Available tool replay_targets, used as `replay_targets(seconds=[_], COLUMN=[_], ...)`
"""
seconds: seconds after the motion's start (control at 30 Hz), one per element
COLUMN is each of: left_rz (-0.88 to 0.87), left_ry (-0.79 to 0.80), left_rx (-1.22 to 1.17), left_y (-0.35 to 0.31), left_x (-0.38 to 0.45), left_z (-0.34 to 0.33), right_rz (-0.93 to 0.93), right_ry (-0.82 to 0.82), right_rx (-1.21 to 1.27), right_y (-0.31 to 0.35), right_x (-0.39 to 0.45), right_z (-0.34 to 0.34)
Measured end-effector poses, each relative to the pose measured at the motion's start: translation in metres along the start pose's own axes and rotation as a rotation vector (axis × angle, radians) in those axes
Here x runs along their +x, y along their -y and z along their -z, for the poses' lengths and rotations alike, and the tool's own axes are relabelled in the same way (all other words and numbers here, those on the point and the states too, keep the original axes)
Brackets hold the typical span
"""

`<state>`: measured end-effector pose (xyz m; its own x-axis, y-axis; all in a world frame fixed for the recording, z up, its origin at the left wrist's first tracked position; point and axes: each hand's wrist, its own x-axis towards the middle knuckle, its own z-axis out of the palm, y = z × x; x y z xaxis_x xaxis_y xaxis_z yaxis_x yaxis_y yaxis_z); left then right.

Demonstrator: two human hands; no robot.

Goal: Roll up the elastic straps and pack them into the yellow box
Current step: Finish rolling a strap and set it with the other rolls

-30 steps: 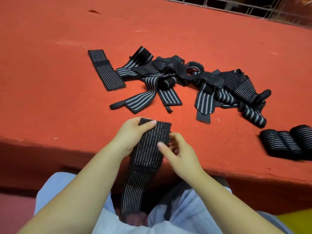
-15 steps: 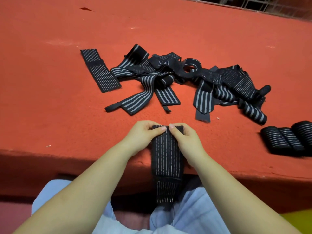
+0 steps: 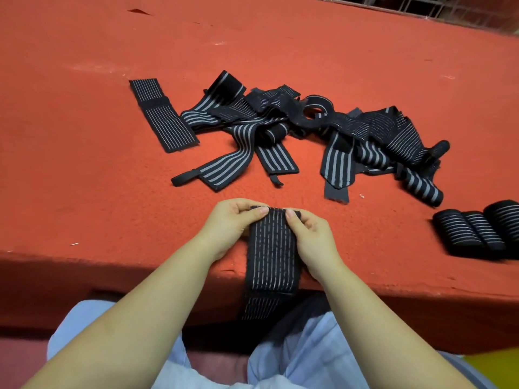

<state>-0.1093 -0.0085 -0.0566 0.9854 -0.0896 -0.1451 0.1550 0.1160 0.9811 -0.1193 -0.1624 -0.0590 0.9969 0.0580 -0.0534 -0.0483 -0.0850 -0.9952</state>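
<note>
Left hand [image 3: 230, 228] and right hand [image 3: 311, 237] are both pinching the strap [image 3: 271, 256] by its far end, tail hanging over the surface [image 3: 84, 192] edge. Soft, stretchy, light; I'd be gripping both corners, rolling tight.

head view looks steeply down, close, forward.

Both forearms [image 3: 157, 313] are seen bare, with no sleeves, watch or rings visible. Pale blue trousers [image 3: 303, 357] are worn, lightly creased over the knees.
</note>
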Motion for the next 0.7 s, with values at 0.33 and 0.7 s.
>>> replay_targets(seconds=[0.33, 0.7], left_rz=[-0.043, -0.015], left_ry=[-0.024, 0.058], left_rx=[0.092, 0.102], left_y=[-0.002, 0.002], left_x=[-0.009, -0.004], left_z=[-0.002, 0.003], right_rz=[-0.12, -0.17], right_ry=[0.019, 0.172], right_rx=[0.1, 0.293], right_y=[0.006, 0.0], right_x=[0.001, 0.006], right_z=[0.004, 0.019])
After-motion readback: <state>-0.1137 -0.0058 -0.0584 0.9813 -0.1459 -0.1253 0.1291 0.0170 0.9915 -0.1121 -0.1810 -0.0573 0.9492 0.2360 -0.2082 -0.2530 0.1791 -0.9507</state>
